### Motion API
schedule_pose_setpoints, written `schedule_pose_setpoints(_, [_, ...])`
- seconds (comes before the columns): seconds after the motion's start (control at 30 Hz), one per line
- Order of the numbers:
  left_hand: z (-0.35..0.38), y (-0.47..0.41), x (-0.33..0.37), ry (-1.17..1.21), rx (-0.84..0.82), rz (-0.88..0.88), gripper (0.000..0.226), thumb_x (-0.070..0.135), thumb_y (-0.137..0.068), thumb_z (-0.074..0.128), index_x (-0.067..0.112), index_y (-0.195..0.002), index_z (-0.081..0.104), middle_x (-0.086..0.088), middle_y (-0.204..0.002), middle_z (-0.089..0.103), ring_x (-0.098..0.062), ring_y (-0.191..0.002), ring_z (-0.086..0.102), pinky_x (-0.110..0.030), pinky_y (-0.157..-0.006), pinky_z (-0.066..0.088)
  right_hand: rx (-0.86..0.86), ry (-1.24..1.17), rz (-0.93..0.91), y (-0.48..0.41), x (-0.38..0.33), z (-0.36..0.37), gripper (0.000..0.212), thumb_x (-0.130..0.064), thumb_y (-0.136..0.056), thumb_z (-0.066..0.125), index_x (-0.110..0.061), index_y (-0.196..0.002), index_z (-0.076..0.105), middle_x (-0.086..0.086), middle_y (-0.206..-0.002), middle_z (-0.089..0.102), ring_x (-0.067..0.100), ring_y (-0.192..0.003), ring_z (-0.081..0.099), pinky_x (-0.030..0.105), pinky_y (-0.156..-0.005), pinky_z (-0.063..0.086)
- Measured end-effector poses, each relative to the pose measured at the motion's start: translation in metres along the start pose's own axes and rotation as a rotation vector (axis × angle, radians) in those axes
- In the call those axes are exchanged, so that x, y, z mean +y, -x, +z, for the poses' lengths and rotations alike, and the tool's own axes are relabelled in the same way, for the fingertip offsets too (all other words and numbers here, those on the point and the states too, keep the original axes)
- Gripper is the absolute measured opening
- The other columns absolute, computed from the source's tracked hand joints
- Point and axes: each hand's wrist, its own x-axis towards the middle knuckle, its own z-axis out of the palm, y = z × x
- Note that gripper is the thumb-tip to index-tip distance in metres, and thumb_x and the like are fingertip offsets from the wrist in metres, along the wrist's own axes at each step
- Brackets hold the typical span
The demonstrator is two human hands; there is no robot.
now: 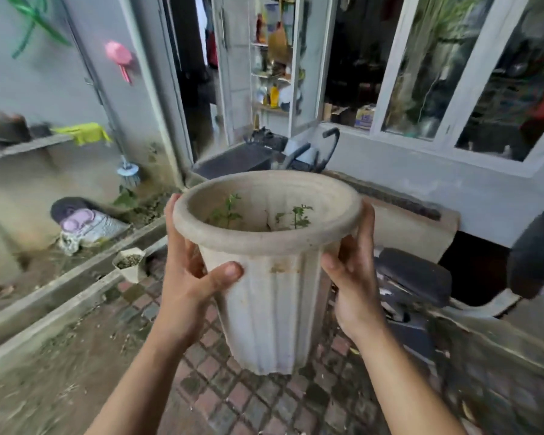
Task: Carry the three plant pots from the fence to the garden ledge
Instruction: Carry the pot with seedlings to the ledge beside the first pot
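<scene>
I hold a tall, dirty-white ribbed plant pot [270, 296] in mid-air in the centre of the head view. It has a wide rolled rim, and small green seedlings [299, 216] show inside. My left hand [192, 274] grips its left side just under the rim, thumb across the front. On the pot's right side, my right hand [352, 277] clasps it at the same height. A low concrete garden ledge [60, 296] runs diagonally on the left. A small white pot [129, 263] with soil stands against that ledge.
Brick paving [233, 400] lies underfoot. A parked scooter [415, 277] stands close on the right, its mirror at the right edge. An open doorway [198, 89] and white-framed windows [453, 73] are ahead. Bare soil and a sack [85, 224] lie left of the ledge.
</scene>
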Motion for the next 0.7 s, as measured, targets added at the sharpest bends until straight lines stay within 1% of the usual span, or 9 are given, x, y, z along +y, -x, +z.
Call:
schedule_pose_setpoints(0.07, [-0.017,-0.031,-0.029,-0.017,0.064,0.01,0.136,0.05,-0.066,0.097,0.021,-0.169,0.014,-0.02,-0.164,0.043,-0.043,-0.15,0.045,-0.065,-0.12,0.04,-0.061,-0.057,0.035,-0.046,0.034,-0.001,0.093,-0.043,-0.083,0.084,-0.038,-0.157,0.027,-0.03,-0.146,0.06,-0.007,-0.136,0.056,0.015,-0.104,0.05])
schedule_pose_setpoints(0.1, [-0.024,-0.047,-0.041,-0.025,0.093,0.013,0.137,0.051,-0.066,0.097,0.019,-0.169,0.013,-0.021,-0.165,0.042,-0.043,-0.151,0.044,-0.064,-0.122,0.039,-0.114,-0.092,0.059,-0.072,0.047,-0.001,0.096,-0.041,-0.083,0.082,-0.025,-0.157,0.023,-0.035,-0.144,0.06,-0.01,-0.135,0.055,0.013,-0.104,0.049])
schedule_pose_setpoints(0.17, [-0.034,-0.079,-0.058,-0.064,0.149,0.008,0.135,0.051,-0.068,0.096,0.019,-0.169,0.012,-0.02,-0.167,0.04,-0.039,-0.152,0.043,-0.057,-0.123,0.04,-0.233,-0.137,0.09,-0.122,0.068,0.002,0.092,-0.035,-0.085,0.078,-0.015,-0.154,0.02,-0.039,-0.143,0.058,-0.013,-0.135,0.054,0.013,-0.105,0.048])
schedule_pose_setpoints(0.27, [-0.058,-0.123,-0.074,-0.086,0.254,-0.007,0.135,0.05,-0.07,0.096,0.019,-0.169,0.01,-0.019,-0.169,0.037,-0.036,-0.154,0.042,-0.049,-0.121,0.042,-0.365,-0.146,0.077,-0.198,0.102,0.016,0.094,-0.037,-0.086,0.079,-0.013,-0.153,0.019,-0.034,-0.144,0.06,-0.009,-0.137,0.054,0.016,-0.107,0.047])
schedule_pose_setpoints(0.33, [-0.076,-0.152,-0.08,-0.103,0.291,-0.007,0.133,0.049,-0.072,0.095,0.018,-0.169,0.01,-0.018,-0.168,0.039,-0.03,-0.151,0.046,-0.039,-0.116,0.047,-0.422,-0.196,0.118,-0.241,0.124,0.031,0.097,-0.039,-0.086,0.081,-0.014,-0.155,0.017,-0.03,-0.146,0.06,-0.006,-0.138,0.054,0.019,-0.109,0.047])
schedule_pose_setpoints(0.47, [-0.119,-0.205,-0.099,-0.133,0.345,-0.005,0.13,0.041,-0.076,0.094,0.016,-0.168,0.005,0.002,-0.16,0.052,-0.014,-0.144,0.055,-0.025,-0.109,0.051,-0.502,-0.266,0.082,-0.311,0.179,0.066,0.088,-0.032,-0.094,0.074,-0.014,-0.156,0.014,-0.029,-0.151,0.057,-0.005,-0.141,0.052,0.018,-0.11,0.046])
schedule_pose_setpoints(0.53, [-0.145,-0.233,-0.114,-0.147,0.351,-0.011,0.128,0.038,-0.078,0.093,0.014,-0.167,0.005,0.009,-0.153,0.058,-0.009,-0.138,0.06,-0.023,-0.105,0.053,-0.519,-0.294,0.114,-0.342,0.208,0.083,0.086,-0.031,-0.094,0.075,-0.015,-0.156,0.017,-0.025,-0.152,0.058,-0.002,-0.141,0.053,0.019,-0.11,0.046])
schedule_pose_setpoints(0.63, [-0.187,-0.273,-0.142,-0.157,0.421,-0.015,0.128,0.039,-0.075,0.094,0.017,-0.167,0.008,0.008,-0.152,0.059,-0.01,-0.137,0.061,-0.024,-0.104,0.054,-0.469,-0.301,0.166,-0.389,0.256,0.11,0.091,-0.031,-0.088,0.082,-0.019,-0.157,0.025,-0.016,-0.151,0.062,0.007,-0.14,0.057,0.024,-0.109,0.049])
schedule_pose_setpoints(0.7, [-0.216,-0.306,-0.16,-0.162,0.434,-0.016,0.128,0.042,-0.071,0.096,0.021,-0.166,0.012,0.007,-0.155,0.056,-0.012,-0.139,0.06,-0.027,-0.105,0.054,-0.427,-0.306,0.169,-0.426,0.286,0.127,0.091,-0.032,-0.084,0.086,-0.031,-0.157,0.032,-0.013,-0.149,0.063,0.009,-0.14,0.058,0.026,-0.107,0.051])
